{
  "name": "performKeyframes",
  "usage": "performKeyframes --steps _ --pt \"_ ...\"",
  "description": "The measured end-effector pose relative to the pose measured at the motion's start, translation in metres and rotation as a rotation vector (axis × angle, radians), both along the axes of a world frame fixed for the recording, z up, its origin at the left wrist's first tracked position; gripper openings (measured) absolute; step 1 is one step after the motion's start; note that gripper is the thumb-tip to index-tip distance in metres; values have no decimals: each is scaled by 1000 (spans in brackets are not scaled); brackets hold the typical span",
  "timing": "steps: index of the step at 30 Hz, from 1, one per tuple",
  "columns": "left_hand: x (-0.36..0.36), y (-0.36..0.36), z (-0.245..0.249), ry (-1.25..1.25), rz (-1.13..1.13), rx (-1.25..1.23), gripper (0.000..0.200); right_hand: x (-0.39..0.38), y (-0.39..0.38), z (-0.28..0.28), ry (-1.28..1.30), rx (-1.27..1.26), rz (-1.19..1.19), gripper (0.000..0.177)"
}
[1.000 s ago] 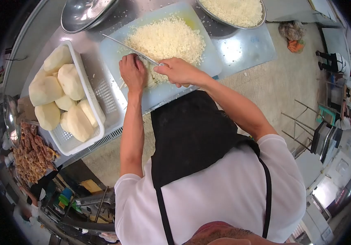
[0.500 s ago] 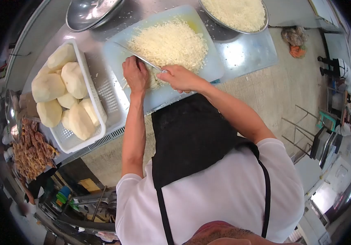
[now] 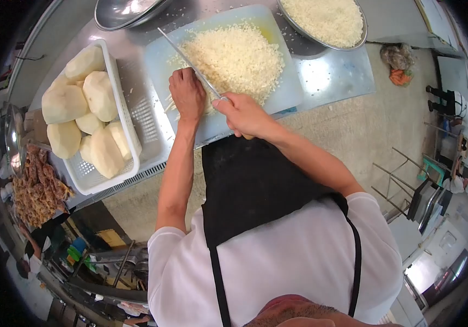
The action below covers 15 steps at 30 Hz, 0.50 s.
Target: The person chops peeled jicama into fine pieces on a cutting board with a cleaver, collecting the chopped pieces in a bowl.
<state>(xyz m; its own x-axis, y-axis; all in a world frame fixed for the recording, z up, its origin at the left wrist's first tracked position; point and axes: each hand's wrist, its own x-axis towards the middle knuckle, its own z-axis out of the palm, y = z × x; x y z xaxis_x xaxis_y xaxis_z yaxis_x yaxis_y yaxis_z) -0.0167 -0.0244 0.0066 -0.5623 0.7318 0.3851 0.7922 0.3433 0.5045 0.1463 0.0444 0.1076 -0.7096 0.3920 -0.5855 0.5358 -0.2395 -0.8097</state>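
Note:
A long knife is in my right hand, fingers wrapped round its handle. Its blade slants up and left, passing close beside the knuckles of my left hand. That hand rests with curled fingers on pale, thin-cut vegetable strips, whose ends stick out to its left; the rest is hidden beneath it. Both hands are at the near side of a whitish cutting board. Beyond the blade, a wide heap of finely chopped pale vegetable covers much of the board.
Left of the board stands a white plastic basket holding several large peeled pale vegetables. A metal bowl of chopped pieces sits at the back right, metal bowls at the back left. Brown food pieces lie at far left.
The knife's tip has swung up and away, so the blade points more steeply across the heap. My left hand stays curled on the strips. The whole view has shifted slightly.

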Motion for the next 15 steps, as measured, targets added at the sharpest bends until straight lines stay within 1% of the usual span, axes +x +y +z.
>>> performKeyframes --steps 1,5,7,9,11,13,15 --pt "1 1 3 5 12 -26 24 -2 -1 -6 22 53 19 39" --pt "-2 1 -4 16 13 33 24 -4 4 -9 27 19 -11 43" --pt "-1 -1 -3 1 14 10 26 3 -2 16 14 -29 -7 39" --pt "-2 -1 -4 1 12 2 27 -2 -3 -18 26 1 -4 39" --pt "-3 0 -4 9 13 -1 28 -5 1 -22 44 36 1 39" --pt "-4 -2 -6 -9 -2 19 29 -6 6 1 -34 -18 -5 39" --pt "-2 -2 -7 -16 9 0 29 0 -4 11 -9 -37 -17 39"
